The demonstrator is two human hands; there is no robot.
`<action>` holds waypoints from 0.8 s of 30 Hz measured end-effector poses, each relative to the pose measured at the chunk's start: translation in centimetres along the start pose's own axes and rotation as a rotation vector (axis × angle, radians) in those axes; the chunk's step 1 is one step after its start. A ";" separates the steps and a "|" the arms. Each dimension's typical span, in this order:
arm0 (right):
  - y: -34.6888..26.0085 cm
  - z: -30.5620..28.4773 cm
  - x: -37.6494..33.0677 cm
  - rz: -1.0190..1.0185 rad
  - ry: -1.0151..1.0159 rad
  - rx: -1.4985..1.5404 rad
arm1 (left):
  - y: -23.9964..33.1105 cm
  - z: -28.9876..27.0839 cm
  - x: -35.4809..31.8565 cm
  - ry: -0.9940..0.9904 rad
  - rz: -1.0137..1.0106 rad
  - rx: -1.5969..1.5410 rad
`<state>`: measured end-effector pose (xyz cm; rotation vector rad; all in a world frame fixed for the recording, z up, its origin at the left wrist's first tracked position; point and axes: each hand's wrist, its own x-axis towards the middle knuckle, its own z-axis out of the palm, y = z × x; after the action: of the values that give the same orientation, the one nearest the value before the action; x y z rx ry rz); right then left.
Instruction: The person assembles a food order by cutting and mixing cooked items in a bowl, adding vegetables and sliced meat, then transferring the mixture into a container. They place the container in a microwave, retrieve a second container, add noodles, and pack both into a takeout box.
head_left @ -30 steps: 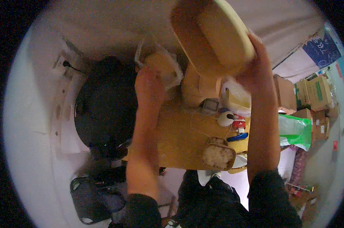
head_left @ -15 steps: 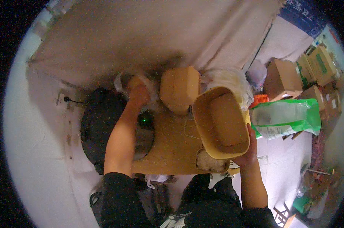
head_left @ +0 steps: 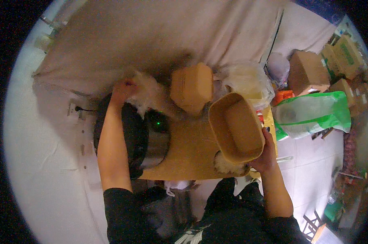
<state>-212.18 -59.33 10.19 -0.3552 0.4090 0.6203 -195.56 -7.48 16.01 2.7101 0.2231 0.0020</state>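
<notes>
Your right hand [head_left: 264, 152] grips the empty paper tray [head_left: 236, 127] just right of the cooker [head_left: 145, 136]; your left hand [head_left: 123, 88] pinches a plastic bag [head_left: 147, 94] (crumpled) above it. Keep the tray level.

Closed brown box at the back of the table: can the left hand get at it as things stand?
Probably not at once: the left hand is clutching a clear plastic bag. The closed brown box sits just beyond the bag with nothing lying on it.

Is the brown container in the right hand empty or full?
Empty. The brown container faces the camera, and only its bare inner floor and walls show. The right hand grips its near rim.
</notes>
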 end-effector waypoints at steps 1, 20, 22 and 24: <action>0.0 -0.2 -0.1 -0.011 -0.029 -0.014 | -0.2 -0.1 -0.1 0.041 -0.009 0.029; -8.3 -14.8 -12.6 -0.267 -0.088 0.175 | 22.7 0.0 -30.2 0.670 0.258 -1.140; -11.4 -19.4 -16.6 -0.316 -0.089 0.210 | 27.5 9.8 -35.4 0.640 0.176 -1.337; -15.6 -24.7 -21.9 -0.361 -0.112 0.243 | 34.1 20.7 -39.5 0.489 0.079 -1.578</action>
<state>-225.12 -92.51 2.20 -0.1542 0.2987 0.2328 -228.52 -52.76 12.35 1.1018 0.1395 0.5902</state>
